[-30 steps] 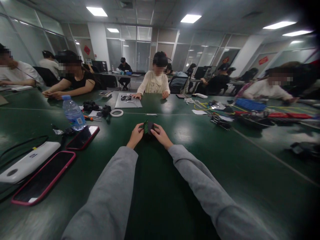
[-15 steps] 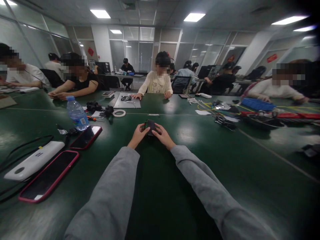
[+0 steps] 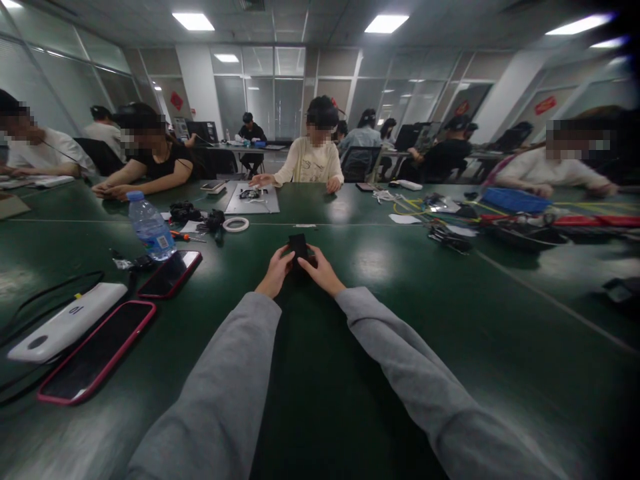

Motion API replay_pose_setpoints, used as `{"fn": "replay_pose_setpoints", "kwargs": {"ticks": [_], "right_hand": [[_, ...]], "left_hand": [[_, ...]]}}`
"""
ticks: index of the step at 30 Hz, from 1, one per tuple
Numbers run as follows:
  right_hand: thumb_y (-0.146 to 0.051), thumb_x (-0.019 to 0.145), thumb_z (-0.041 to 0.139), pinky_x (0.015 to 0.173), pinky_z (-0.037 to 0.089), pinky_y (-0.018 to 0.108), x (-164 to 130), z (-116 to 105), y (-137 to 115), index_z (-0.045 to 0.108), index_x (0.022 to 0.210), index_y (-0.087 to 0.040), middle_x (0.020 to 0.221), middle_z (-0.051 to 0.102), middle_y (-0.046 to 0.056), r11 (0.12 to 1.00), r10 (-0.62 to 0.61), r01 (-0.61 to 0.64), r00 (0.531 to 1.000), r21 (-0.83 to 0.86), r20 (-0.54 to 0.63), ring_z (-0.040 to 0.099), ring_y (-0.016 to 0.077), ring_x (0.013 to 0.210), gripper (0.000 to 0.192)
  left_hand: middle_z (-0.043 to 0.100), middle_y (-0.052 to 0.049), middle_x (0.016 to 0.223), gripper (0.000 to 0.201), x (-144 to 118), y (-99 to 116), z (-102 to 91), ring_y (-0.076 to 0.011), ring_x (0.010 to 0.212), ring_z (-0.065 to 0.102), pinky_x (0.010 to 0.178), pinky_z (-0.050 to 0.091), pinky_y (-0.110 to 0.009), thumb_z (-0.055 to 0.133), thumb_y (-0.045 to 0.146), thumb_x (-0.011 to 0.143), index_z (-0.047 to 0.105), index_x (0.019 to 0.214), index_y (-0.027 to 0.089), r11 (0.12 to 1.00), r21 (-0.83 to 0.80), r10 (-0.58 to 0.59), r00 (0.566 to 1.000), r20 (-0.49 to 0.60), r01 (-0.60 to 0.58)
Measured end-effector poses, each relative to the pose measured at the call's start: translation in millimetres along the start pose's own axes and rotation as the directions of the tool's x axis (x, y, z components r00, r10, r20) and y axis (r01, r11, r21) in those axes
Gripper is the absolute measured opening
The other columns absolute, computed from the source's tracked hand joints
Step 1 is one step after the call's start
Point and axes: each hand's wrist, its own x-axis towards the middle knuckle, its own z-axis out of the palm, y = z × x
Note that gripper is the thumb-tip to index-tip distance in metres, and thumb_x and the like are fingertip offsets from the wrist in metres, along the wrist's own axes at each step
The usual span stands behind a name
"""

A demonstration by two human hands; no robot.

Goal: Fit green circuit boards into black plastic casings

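Between my two hands, over the green table (image 3: 330, 347), is a small dark box-like object (image 3: 298, 245); its exact kind does not show. My left hand (image 3: 276, 270) is closed on its left side, thumb toward me. From the right, my right hand (image 3: 323, 268) grips it too, with the thumb across its near face. Both hands hide its lower part, and I cannot tell whether it touches the table.
At left lie two phones (image 3: 100, 350) (image 3: 170, 275), a white power bank (image 3: 67, 323) with black cables, and a water bottle (image 3: 150, 227). A tape roll (image 3: 235, 225) and screwdriver (image 3: 183, 236) lie beyond. Across sits a person (image 3: 313, 160); a blue tray (image 3: 517, 199) stands right.
The dark object has turned in my hands: a plain black face shows, and the green seen on its left side is out of sight. The person opposite has moved a hand over the grey board.
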Motion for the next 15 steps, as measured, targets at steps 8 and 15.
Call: {"fn": "replay_pose_setpoints", "kwargs": {"ticks": [8,15], "right_hand": [[-0.045,0.086,0.055,0.099,0.042,0.042,-7.8,2.9,-19.9,0.039,0.138,-0.023,0.131,0.05,0.009,0.926,-0.229,0.22,0.973,-0.305,0.007,0.051,0.0259,0.114,0.059],[-0.039,0.086,0.054,0.098,0.042,0.043,-14.2,4.2,-32.9,0.038,0.135,-0.02,0.125,0.052,0.01,0.87,-0.317,0.287,0.948,-0.401,-0.009,0.05,0.0269,0.11,0.055]], "left_hand": [[0.066,-0.002,0.088,0.027,3.7,2.2,0.6,-0.0124,0.076,0.062,0.071,0.05,-0.025,0.063,0.037,0.082,0.059,0.1,0.017,0.993,-0.117,-0.032,0.997,-0.063,0.024],[0.068,-0.007,0.089,0.046,4.7,2.0,-1.7,-0.0167,0.081,0.065,0.076,0.051,-0.029,0.057,0.055,0.082,0.062,0.103,0.014,0.994,-0.11,-0.03,0.999,-0.03,0.027]]}}
